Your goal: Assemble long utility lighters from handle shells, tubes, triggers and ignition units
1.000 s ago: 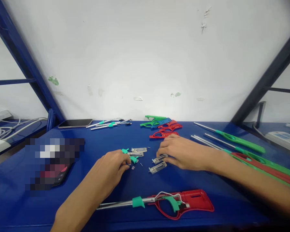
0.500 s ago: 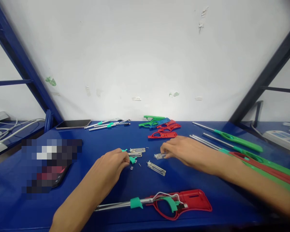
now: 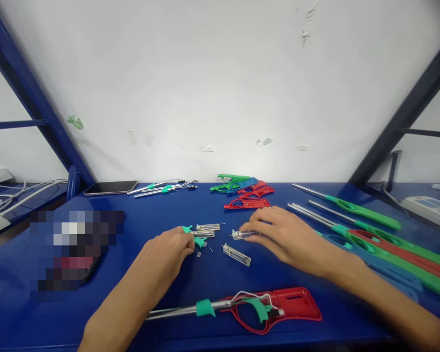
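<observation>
My left hand (image 3: 170,247) rests on the table with fingers curled together, beside a clear plastic lighter fuel tank (image 3: 204,234) and green triggers (image 3: 199,242); what its fingertips hold is hidden. Between the thumb and fingers of my right hand (image 3: 278,234) is another clear fuel tank (image 3: 239,235), its valve end pointing left. A third clear tank (image 3: 236,255) lies slanted between the hands, and one more (image 3: 208,227) lies behind. Nearer me lies a red lighter half-shell (image 3: 297,305) with a metal tube (image 3: 183,311), a white wire and a green trigger.
Red, green and blue shells (image 3: 247,204) lie by the wall. Long-tubed lighters (image 3: 366,215) fan out at right. Metal tubes (image 3: 157,189) and a phone (image 3: 110,187) lie back left, near a pixelated item (image 3: 77,249). Tiny loose parts (image 3: 199,254) sit between the hands.
My right hand has turned and its fingers have shifted along the tank, which has moved slightly left. The right forearm came nearer me, uncovering blue lighters. My left hand has barely moved.
</observation>
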Available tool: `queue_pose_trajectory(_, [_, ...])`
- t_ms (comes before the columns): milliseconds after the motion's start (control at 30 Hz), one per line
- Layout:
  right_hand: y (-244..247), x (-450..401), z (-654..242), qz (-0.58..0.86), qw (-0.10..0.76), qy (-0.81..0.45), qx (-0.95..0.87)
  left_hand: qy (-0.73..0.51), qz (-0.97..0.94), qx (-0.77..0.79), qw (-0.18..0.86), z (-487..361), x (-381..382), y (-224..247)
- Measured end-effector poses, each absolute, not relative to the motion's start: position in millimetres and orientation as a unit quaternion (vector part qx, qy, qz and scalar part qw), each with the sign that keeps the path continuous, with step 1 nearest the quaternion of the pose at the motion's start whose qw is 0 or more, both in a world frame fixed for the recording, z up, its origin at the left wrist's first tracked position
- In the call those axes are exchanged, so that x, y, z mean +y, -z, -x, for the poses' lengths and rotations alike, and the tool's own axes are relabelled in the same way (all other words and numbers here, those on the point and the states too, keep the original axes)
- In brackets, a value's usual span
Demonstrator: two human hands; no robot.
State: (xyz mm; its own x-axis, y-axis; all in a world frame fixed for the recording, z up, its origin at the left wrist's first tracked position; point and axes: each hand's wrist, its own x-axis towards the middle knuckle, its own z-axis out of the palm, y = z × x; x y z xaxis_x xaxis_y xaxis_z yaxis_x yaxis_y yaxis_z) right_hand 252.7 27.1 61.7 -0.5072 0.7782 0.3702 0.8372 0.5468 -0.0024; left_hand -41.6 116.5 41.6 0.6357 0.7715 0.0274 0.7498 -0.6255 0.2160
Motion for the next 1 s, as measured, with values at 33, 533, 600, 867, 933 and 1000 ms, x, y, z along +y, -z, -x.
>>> queue_pose_trajectory(33, [-60.6,26.3,-251.8,0.464,0.174,0.093,-0.864,-0.06,-0.899,0.424,0.089,41.4,116.1,-41.7])
queue_pose_trajectory(533, [-46.1,28.5,-251.0,0.428,0.181,0.124,-0.877,-0.033,-0.891,0.448,0.069,49.4,121.9,-36.9])
queue_pose_trajectory(600, [-45.8,27.3,-250.7,0.425,0.181,0.125,-0.878,-0.035,-0.891,0.449,0.064,47.1,122.2,-36.0])
queue_pose_trajectory(867, [-46.5,27.8,-250.5,0.422,0.186,0.126,-0.878,-0.039,-0.889,0.453,0.061,47.3,122.2,-34.7])
queue_pose_trajectory(933, [-45.9,28.2,-250.5,0.419,0.188,0.126,-0.879,-0.038,-0.887,0.457,0.063,47.5,123.7,-33.0])
queue_pose_trajectory(1000, [-45.4,28.0,-250.2,0.417,0.19,0.126,-0.88,-0.038,-0.888,0.453,0.072,46.4,124.5,-32.1])
